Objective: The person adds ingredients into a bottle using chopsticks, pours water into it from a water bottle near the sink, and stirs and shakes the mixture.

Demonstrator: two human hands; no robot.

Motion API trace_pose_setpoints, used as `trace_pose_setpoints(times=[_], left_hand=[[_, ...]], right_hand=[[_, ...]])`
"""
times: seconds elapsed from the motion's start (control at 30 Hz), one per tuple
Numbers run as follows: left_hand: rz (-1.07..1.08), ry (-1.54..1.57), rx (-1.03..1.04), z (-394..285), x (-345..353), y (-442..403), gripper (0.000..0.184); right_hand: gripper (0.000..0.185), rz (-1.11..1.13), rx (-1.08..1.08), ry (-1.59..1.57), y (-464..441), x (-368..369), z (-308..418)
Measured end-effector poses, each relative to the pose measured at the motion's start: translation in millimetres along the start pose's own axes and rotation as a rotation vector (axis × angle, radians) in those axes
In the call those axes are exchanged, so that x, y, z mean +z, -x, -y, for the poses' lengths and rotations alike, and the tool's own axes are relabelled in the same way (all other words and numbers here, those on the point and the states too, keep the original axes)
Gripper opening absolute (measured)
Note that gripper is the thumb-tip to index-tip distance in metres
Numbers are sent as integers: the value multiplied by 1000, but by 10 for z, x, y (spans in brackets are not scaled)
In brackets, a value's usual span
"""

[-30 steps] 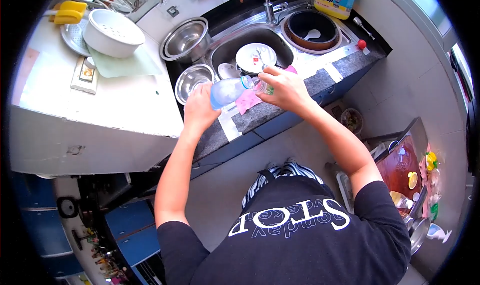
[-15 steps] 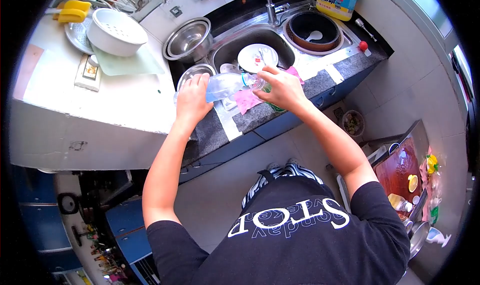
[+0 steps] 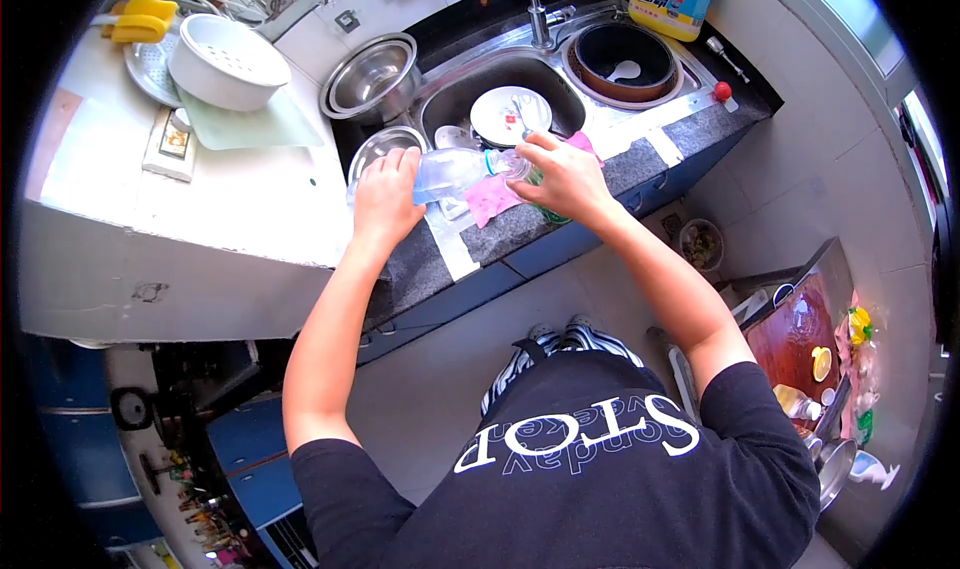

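Observation:
My left hand [image 3: 388,191] is wrapped around a clear plastic bottle [image 3: 448,174] with pale bluish contents, lying nearly level over the counter's front edge. A blue ring circles its narrow end, which points right. There my right hand [image 3: 562,174] has its thumb and fingers closed around a clear, glass-like piece [image 3: 510,164]; whether it belongs to the bottle I cannot tell. A pink cloth [image 3: 488,203] lies beneath, and something green [image 3: 550,214] is partly hidden under my right hand. Just beyond my fingers, a white plate [image 3: 496,116] rests in the sink with a thin utensil on it.
Metal bowls [image 3: 372,77] stand left of the sink [image 3: 568,89], under the faucet [image 3: 538,14]. A dark pan [image 3: 640,49] holding a white spoon sits to the right. A yellow jug [image 3: 672,4] stands behind it. A white colander [image 3: 228,67] occupies the left counter.
The view has shifted slightly, moving the surroundings a little left. Both hands keep the same hold on the bottle and the clear piece.

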State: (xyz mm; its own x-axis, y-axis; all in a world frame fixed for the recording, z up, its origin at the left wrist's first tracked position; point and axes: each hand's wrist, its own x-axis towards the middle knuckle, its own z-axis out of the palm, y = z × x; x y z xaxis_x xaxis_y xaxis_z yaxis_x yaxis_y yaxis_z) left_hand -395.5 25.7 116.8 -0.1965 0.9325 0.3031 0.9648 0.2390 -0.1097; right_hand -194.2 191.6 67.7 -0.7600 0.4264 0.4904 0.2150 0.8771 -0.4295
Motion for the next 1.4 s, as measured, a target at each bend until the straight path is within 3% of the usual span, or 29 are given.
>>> trace_pose_setpoints(times=[1.1,1.4], left_hand=[[42,-28,-3,-1,-83,-41,61],[-53,-43,43,37,-8,-36,63]], right_hand=[[40,-1,28,-21,2,56,28],[40,7,37,-20,14,43,49]])
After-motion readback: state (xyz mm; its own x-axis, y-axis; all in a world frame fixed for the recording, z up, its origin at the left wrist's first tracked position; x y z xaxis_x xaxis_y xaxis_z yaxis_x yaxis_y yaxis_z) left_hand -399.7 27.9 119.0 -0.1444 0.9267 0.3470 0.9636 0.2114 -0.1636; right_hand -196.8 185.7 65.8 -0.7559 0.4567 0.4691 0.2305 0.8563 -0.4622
